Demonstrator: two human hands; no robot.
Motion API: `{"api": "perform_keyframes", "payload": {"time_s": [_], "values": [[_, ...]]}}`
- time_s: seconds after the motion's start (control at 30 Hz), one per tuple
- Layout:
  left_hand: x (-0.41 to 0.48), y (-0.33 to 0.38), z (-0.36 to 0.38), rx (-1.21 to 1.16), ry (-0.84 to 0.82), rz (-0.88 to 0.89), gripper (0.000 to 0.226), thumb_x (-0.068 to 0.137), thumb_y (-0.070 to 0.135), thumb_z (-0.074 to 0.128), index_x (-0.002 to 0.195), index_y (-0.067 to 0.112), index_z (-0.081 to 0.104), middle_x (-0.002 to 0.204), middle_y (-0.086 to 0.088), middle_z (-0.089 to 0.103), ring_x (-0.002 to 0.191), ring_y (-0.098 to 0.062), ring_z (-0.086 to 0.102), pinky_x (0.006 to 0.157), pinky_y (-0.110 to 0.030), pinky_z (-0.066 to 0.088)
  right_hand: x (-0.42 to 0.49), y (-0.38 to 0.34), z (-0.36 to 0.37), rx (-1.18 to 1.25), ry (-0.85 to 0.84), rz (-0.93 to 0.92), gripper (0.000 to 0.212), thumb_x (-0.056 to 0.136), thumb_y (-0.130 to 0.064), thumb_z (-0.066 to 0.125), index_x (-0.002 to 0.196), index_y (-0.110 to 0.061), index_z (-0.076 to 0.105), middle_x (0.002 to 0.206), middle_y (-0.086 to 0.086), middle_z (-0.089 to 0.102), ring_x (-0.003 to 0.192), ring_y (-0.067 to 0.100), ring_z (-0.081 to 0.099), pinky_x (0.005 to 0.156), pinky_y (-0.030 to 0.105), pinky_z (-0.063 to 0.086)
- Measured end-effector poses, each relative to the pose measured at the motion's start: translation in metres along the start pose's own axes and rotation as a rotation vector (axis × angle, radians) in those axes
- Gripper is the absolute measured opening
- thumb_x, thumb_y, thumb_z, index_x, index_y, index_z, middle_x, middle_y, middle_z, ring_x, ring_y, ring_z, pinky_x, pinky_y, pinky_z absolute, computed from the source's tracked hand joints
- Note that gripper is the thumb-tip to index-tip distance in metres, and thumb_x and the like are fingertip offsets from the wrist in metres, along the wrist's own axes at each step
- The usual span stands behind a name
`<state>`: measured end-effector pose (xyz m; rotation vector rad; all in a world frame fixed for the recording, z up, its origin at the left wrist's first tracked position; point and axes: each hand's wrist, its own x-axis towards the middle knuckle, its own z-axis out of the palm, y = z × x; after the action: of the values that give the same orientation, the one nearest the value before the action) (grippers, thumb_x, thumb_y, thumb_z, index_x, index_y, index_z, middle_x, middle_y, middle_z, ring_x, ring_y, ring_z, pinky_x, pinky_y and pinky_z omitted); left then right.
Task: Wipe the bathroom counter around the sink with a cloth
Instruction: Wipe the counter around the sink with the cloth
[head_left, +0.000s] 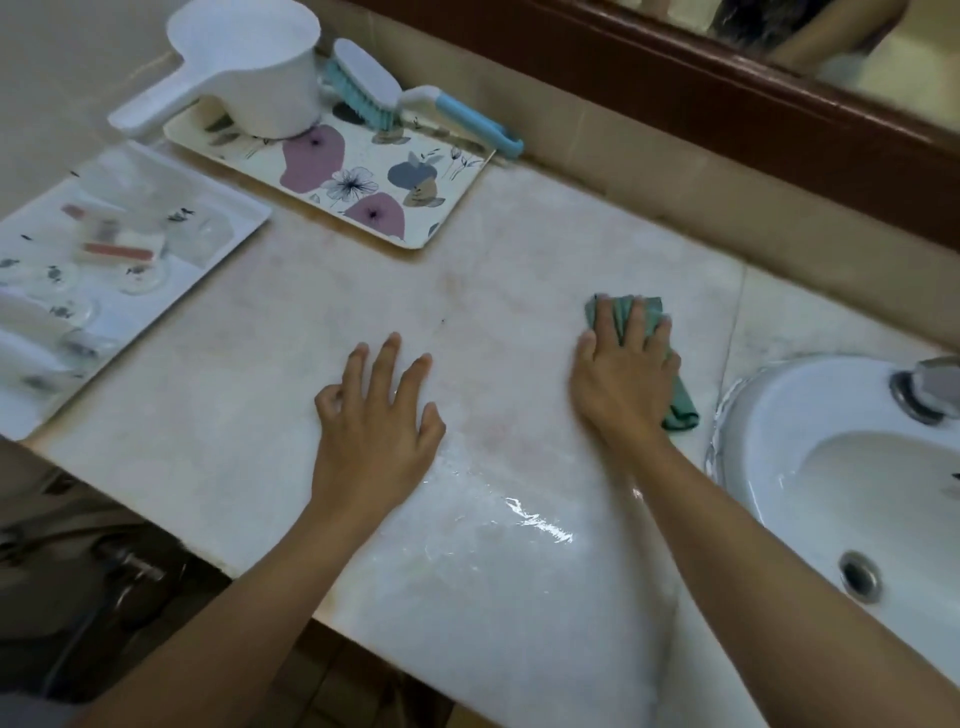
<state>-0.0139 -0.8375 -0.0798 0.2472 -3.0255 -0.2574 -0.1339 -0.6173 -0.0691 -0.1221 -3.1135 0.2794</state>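
A pale marble counter (291, 332) runs from the left to a white sink (810, 499) at the right edge. My right hand (623, 379) presses flat on a green cloth (680, 410), just left of the sink; the cloth shows beyond my fingertips and beside my wrist. My left hand (376, 415) rests on the bare counter with its fingers spread and holds nothing. A wet, shiny patch (519, 514) lies on the counter between my two forearms.
A floral tray (441, 202) at the back carries a white scoop jug (249, 67) and a blue-and-white brush (374, 83). A white tray (218, 234) with glasses and small items sits at the left. A tap (930, 389) stands on the sink rim. A brown-framed mirror lines the back wall.
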Motion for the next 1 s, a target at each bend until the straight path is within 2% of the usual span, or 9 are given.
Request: {"api": "perform_keyframes", "payload": {"time_s": [0.07,0.17,0.3,0.43,0.57,0.7,0.83,0.9,1.0], "values": [[0.000,0.000,-0.002,-0.037,-0.004,0.002,0.053,0.092,0.043,0.030,0.139,0.025,0.046,0.155,-0.005,0.033,0.142,-0.032,0.027,0.099,-0.048,0.029,-0.023,-0.042,0.009,0.030,-0.024,-0.086,0.053,0.099,-0.040,0.021,0.151,-0.033,0.016,0.161,0.005,0.012,0.146,0.034,0.006,0.114,0.051,0.015],[0.002,-0.002,-0.011,-0.346,0.020,-0.057,0.054,0.089,0.042,0.025,0.128,0.024,0.058,0.150,0.000,0.041,0.140,-0.025,0.033,0.104,-0.042,0.027,-0.127,-0.067,0.013,0.002,-0.061,-0.499,0.053,0.099,-0.039,0.024,0.151,-0.035,0.017,0.162,0.000,0.009,0.148,0.030,0.004,0.114,0.047,0.018],[-0.029,-0.039,-0.026,-0.532,0.128,-0.120,0.036,0.086,0.025,0.048,0.116,0.018,0.065,0.143,-0.004,0.048,0.130,-0.025,0.044,0.103,-0.046,0.036,-0.190,0.003,-0.013,-0.028,-0.212,-0.903,0.054,0.098,-0.040,0.027,0.151,-0.042,0.012,0.161,-0.007,0.006,0.148,0.024,0.006,0.112,0.043,0.019],[-0.091,-0.092,-0.030,-0.303,0.174,-0.352,0.036,0.089,0.017,0.061,0.125,0.021,0.062,0.150,-0.002,0.039,0.140,-0.028,0.028,0.104,-0.059,0.026,-0.092,0.007,-0.012,-0.047,-0.107,-0.453,0.054,0.096,-0.042,0.017,0.150,-0.043,0.012,0.161,-0.004,0.006,0.147,0.026,0.010,0.113,0.047,0.023],[-0.125,-0.109,-0.018,-0.317,0.179,-0.411,0.045,0.096,0.038,0.037,0.137,0.028,0.051,0.158,0.006,0.027,0.148,-0.019,0.013,0.106,-0.057,0.020,-0.052,-0.090,0.012,0.021,-0.081,-0.212,0.054,0.099,-0.039,0.020,0.152,-0.035,0.013,0.162,0.002,0.005,0.147,0.031,0.001,0.116,0.050,0.013],[-0.129,-0.114,-0.012,-0.445,0.268,-0.346,0.046,0.099,0.036,0.032,0.139,0.023,0.051,0.156,0.008,0.029,0.148,-0.016,0.013,0.113,-0.035,0.017,-0.163,-0.143,0.024,0.019,-0.133,-0.694,0.054,0.098,-0.041,0.022,0.152,-0.036,0.014,0.162,0.000,0.006,0.148,0.029,-0.001,0.116,0.049,0.013],[-0.127,-0.119,-0.018,-0.492,0.286,-0.360,0.040,0.099,0.025,0.039,0.135,0.024,0.057,0.152,0.009,0.036,0.145,-0.017,0.020,0.109,-0.008,0.009,-0.200,-0.065,-0.001,-0.085,-0.287,-1.301,0.053,0.100,-0.041,0.026,0.151,-0.040,0.013,0.161,-0.005,0.008,0.149,0.025,0.003,0.115,0.042,0.016],[-0.128,-0.120,-0.020,-0.479,0.276,-0.328,0.039,0.100,0.023,0.040,0.135,0.025,0.057,0.153,0.008,0.036,0.146,-0.017,0.020,0.110,-0.018,0.017,-0.151,-0.038,-0.004,-0.120,-0.213,-1.254,0.051,0.099,-0.040,0.027,0.149,-0.042,0.020,0.160,-0.003,0.014,0.147,0.026,0.014,0.110,0.044,0.028],[-0.128,-0.117,-0.023,-0.476,0.238,-0.358,0.037,0.100,0.018,0.045,0.135,0.027,0.056,0.153,0.010,0.035,0.146,-0.015,0.018,0.107,-0.029,0.026,-0.089,-0.071,0.008,-0.033,-0.129,-0.657,0.052,0.097,-0.041,0.021,0.149,-0.043,0.016,0.161,-0.004,0.013,0.147,0.028,0.012,0.110,0.048,0.027]]}}
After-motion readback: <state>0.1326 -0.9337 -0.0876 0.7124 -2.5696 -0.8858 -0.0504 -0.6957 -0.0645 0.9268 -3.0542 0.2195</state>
